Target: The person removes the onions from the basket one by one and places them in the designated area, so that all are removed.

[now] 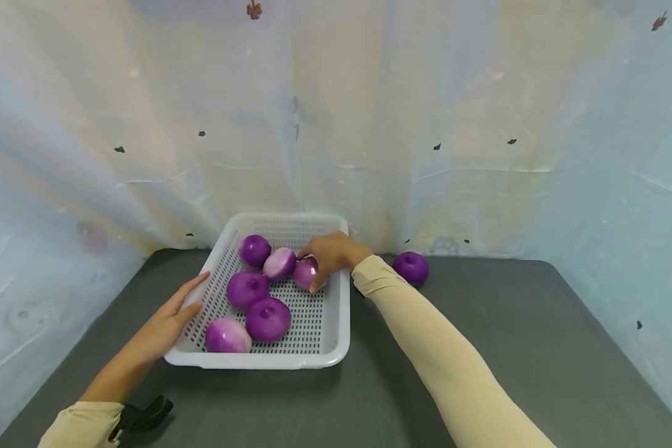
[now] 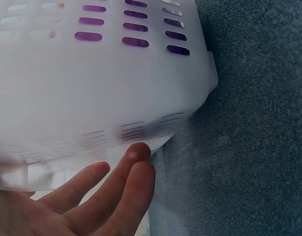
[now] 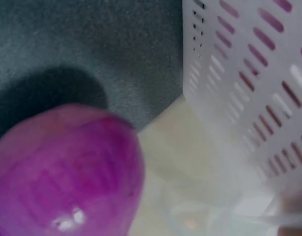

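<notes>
A white slotted plastic basket (image 1: 336,323) stands on the dark table, with several peeled purple onions inside, among them a large onion (image 1: 267,320) and a half-white onion (image 1: 228,336). My left hand (image 1: 165,323) holds the basket's left rim; its thumb lies over the rim, while the fingers (image 2: 133,184) rest along the outer wall. Reaching over the right rim, my right hand (image 1: 331,255) grips a pinkish onion (image 1: 304,274) inside the basket. That onion is partly covered by the fingers. The right wrist view shows mainly the basket's outer wall (image 3: 209,93).
Another purple onion (image 1: 411,268) lies on the table (image 1: 481,323) right of the basket, near the back edge; it looms close in the right wrist view. A pale plastic curtain (image 1: 336,112) hangs behind and around the table. A black strap (image 1: 142,415) shows at the left wrist.
</notes>
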A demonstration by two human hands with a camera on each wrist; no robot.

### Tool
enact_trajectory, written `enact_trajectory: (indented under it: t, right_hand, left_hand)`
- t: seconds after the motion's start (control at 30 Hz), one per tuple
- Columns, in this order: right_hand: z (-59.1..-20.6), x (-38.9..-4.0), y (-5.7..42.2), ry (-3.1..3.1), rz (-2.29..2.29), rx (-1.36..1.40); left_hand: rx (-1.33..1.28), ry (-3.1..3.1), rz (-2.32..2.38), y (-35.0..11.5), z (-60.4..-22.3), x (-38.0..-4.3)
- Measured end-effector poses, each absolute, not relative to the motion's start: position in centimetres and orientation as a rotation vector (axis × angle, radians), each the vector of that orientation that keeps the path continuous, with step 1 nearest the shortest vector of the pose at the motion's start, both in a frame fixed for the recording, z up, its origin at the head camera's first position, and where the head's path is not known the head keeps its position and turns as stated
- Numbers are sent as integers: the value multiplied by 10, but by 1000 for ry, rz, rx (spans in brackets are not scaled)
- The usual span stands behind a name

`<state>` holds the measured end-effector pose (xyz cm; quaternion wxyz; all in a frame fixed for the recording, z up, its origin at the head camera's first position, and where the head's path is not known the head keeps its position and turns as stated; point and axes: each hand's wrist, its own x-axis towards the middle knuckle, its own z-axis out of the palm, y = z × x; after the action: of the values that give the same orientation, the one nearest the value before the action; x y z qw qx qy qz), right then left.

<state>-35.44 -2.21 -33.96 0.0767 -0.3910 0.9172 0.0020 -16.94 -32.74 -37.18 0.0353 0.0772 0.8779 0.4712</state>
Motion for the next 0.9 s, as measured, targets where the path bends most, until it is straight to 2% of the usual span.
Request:
enact_trajectory:
  t: [0.17, 0.9]
  right_hand:
    - [-341, -352, -26, 2744, 157, -1104]
    - [-340, -358, -16, 2747, -96, -1159]
  left_hand:
    - [223, 2677, 1477, -327, -376, -167]
    - [203, 2683, 1527, -322, -376, -174]
